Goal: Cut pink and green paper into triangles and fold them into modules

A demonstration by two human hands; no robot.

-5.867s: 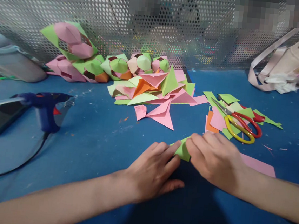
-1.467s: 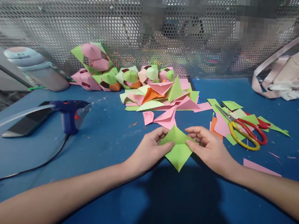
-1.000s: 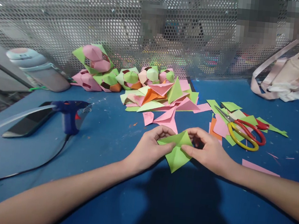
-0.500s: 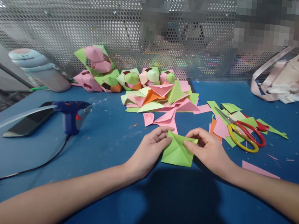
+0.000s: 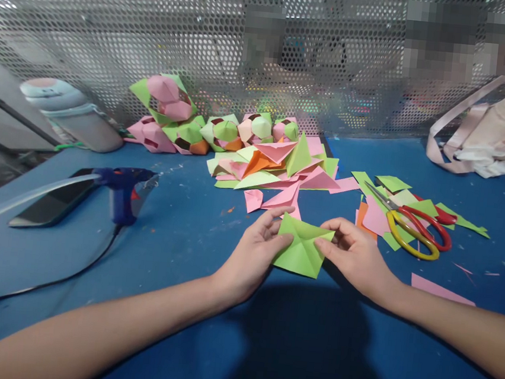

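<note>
A small square of green paper [image 5: 302, 251] with crossing creases is held up over the blue table. My left hand [image 5: 253, 252] pinches its left edge, thumb on the front face. On the opposite edge, my right hand [image 5: 356, 253] grips it the same way, fingers curled behind. The fingertips behind the sheet are partly hidden. Just beyond lie a folded pink paper piece [image 5: 282, 198] and a pile of pink, green and orange papers [image 5: 277, 165].
Scissors [image 5: 414, 223] with red and yellow handles rest on paper scraps at right. A blue glue gun [image 5: 122, 192] with a cord and a phone [image 5: 49, 206] lie left. Folded paper shapes [image 5: 166, 104], a bottle [image 5: 72, 115] and a bag [image 5: 503, 130] stand by the perforated metal panel [image 5: 204, 42].
The green paper has opened out flatter and turned slightly between my hands, showing its creases. Both hands keep hold of it in nearly the same place.
</note>
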